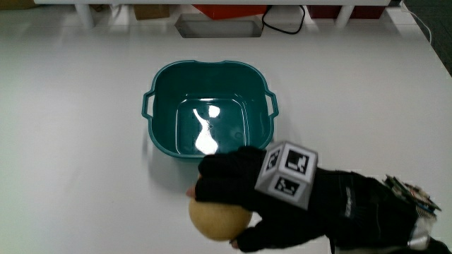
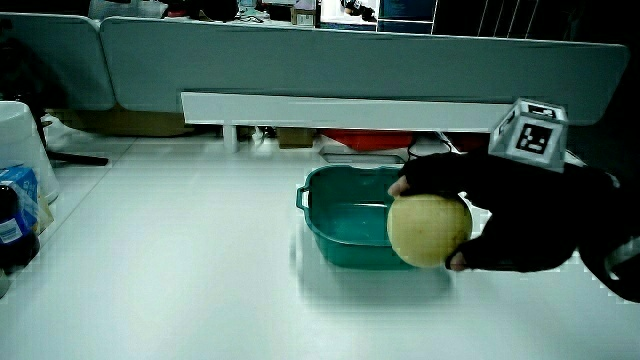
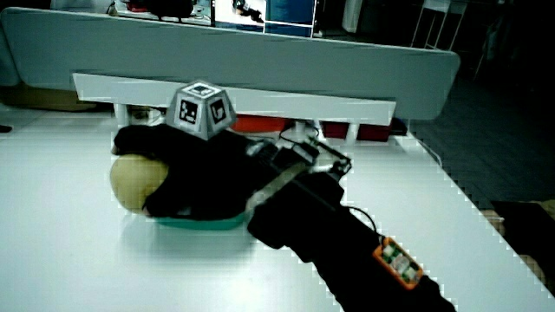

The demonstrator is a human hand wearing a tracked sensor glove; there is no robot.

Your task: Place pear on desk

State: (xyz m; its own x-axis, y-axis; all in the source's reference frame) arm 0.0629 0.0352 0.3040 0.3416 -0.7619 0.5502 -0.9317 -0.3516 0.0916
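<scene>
A round pale-yellow pear (image 1: 217,219) is gripped in the hand (image 1: 244,199), whose black fingers curl over it. The hand carries it just nearer to the person than the teal basin (image 1: 164,130), above the white desk (image 1: 78,141). In both side views the pear (image 2: 428,230) (image 3: 136,182) hangs off the desk surface, level with the basin's rim (image 2: 318,222). The hand (image 2: 470,205) (image 3: 186,169) bears a patterned cube (image 1: 288,173) on its back. In one side view the basin (image 3: 195,224) is mostly hidden under the hand and forearm.
The basin holds nothing but glare on its floor. A white rail and a low partition (image 2: 350,70) close off the desk's edge farthest from the person, with cables and boxes under the rail. A white tub (image 2: 22,150) and small containers (image 2: 15,215) stand at the desk's edge in a side view.
</scene>
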